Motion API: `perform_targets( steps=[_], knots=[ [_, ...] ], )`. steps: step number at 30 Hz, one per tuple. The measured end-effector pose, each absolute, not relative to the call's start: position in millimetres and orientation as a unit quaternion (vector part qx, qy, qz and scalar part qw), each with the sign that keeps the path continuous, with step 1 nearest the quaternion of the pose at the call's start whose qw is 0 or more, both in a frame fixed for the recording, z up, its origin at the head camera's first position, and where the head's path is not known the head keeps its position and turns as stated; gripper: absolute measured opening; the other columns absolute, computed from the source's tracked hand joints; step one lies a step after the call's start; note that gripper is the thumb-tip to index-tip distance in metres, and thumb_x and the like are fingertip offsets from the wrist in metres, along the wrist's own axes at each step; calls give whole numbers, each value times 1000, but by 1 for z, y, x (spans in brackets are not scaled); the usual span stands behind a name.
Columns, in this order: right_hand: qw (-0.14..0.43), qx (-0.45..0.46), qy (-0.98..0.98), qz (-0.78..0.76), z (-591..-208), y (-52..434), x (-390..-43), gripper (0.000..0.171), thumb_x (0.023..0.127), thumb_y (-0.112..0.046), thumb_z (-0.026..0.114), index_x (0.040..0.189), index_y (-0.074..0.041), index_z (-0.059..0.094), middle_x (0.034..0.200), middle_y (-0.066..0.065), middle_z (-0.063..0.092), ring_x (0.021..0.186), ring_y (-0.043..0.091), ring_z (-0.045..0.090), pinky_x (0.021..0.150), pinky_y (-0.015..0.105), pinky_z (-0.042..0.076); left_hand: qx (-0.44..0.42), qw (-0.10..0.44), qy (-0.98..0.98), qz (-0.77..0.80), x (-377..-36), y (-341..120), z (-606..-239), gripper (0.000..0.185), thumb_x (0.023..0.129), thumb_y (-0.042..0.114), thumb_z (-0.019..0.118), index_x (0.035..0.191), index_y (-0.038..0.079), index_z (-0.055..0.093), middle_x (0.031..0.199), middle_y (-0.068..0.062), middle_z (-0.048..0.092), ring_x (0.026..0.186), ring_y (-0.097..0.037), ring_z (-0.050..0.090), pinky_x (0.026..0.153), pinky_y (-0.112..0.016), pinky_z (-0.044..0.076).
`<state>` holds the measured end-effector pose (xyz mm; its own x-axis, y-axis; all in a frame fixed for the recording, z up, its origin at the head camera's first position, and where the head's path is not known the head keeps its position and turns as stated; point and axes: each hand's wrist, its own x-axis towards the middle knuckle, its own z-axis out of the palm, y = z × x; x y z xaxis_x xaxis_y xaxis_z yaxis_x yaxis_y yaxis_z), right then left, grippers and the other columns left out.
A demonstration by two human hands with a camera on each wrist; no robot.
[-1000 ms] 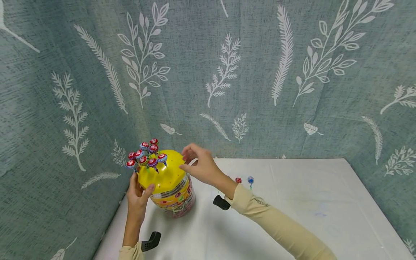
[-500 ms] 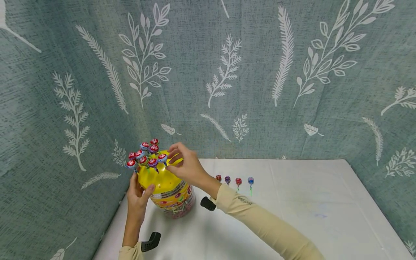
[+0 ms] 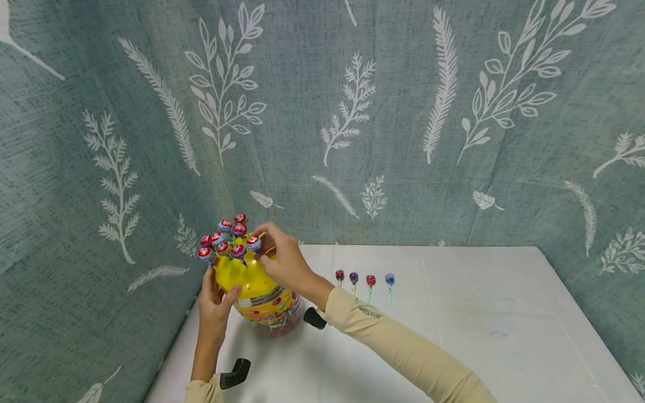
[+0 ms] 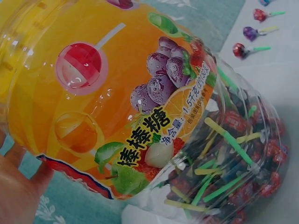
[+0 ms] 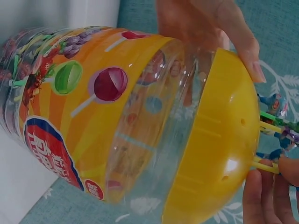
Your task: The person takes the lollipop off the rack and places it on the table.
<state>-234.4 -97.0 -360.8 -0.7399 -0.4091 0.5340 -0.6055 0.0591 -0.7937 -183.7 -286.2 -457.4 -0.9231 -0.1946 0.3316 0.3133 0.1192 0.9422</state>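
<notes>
Your right hand (image 3: 284, 260) pinches lollipop (image 3: 253, 243) by its yellow stick (image 5: 265, 165), just above lid (image 3: 249, 282). Lollipop sits at right hand, apart from left: head up, stick down to lid, long axis roughly upright. Your left hand (image 3: 214, 307) clamps jar (image 3: 272, 312) at lid's left side, thumb on rim. Jar stands on table (image 3: 453, 324), lid up, cluster (image 3: 223, 248) of lollipops rising from it. Four loose lollipops (image 3: 370, 280) lie right of jar, heads away from you.

Clear jar (image 3: 269, 313), orange fruit-printed label, standing. Yellow domed lid (image 3: 247, 280) on jar. Red-and-blue wrapped lollipop (image 3: 253, 242) atop jar, stick in lid.
</notes>
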Motion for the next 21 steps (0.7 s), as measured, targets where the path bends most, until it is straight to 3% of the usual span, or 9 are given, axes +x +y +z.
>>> perform_targets(
  steps=[11, 21],
  knots=[
    [102, 349, -704, 609, -355, -95, -235, 31, 85, 9, 59, 113, -3, 52, 96, 13, 64, 81, 24, 64, 72, 22, 53, -33, 195, -723, -662, -183, -285, -458, 74, 89, 1, 57, 149, 29, 24, 147, -2, 34, 124, -17, 41, 93, -15, 41],
    [119, 344, -702, 613, -345, -77, -239, 34, 85, 5, 63, 115, -5, 50, 93, 11, 63, 80, 16, 62, 65, 21, 53, -48, 197, -722, -662, -183, -284, -458, 73, 89, 0, 56, 149, 27, 24, 148, -2, 33, 128, -17, 38, 95, -15, 39]
  ],
)
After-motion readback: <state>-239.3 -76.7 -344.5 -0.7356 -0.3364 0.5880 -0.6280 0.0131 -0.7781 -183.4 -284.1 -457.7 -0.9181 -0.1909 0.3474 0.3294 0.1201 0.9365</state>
